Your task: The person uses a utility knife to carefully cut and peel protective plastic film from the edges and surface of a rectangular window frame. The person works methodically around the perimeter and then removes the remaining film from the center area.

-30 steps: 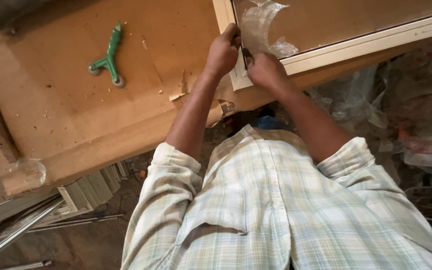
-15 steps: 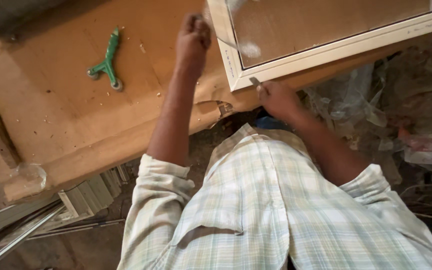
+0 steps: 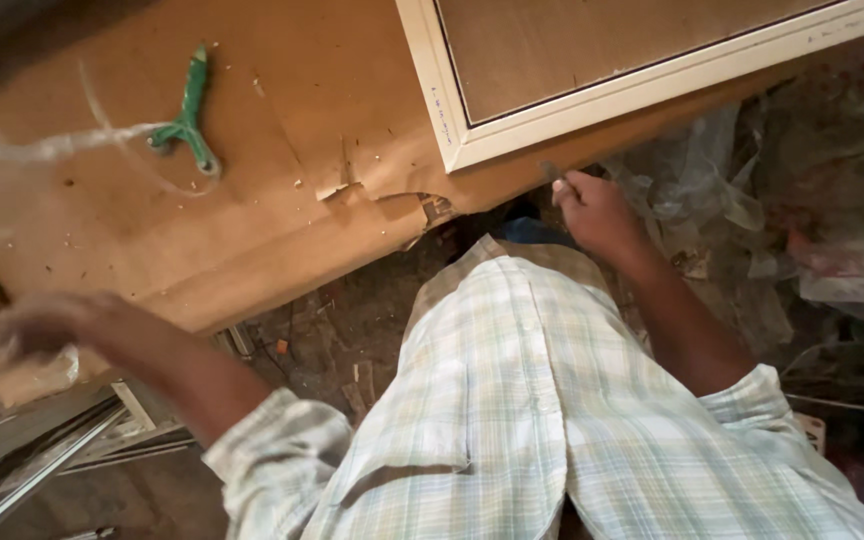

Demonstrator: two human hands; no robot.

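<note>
Two bare hands show below the brown board table (image 3: pixel 282 230), far apart from each other. The right hand (image 3: pixel 592 210) sits at the table's near edge, just under the corner of the white frame (image 3: pixel 447 120); its fingers are curled tight around a small thin tool (image 3: pixel 552 172), whose dark tip pokes up toward the frame's lower rail. What kind of tool it is cannot be told. The left hand (image 3: pixel 47 325) is out at the left end of the table, blurred, so whether its fingers are apart or together cannot be told. A thin clear plastic strip (image 3: pixel 62 145) streams across the table's left side above that hand; whether the hand grips it is not visible. A green Y-shaped tool (image 3: pixel 188 115) lies flat on the board, touching the strip's end. The frame encloses a brown panel (image 3: pixel 592 45) and lies flat on the table. Crumpled clear plastic sheeting (image 3: pixel 712 190) lies on the floor to the right of the right hand.
</note>
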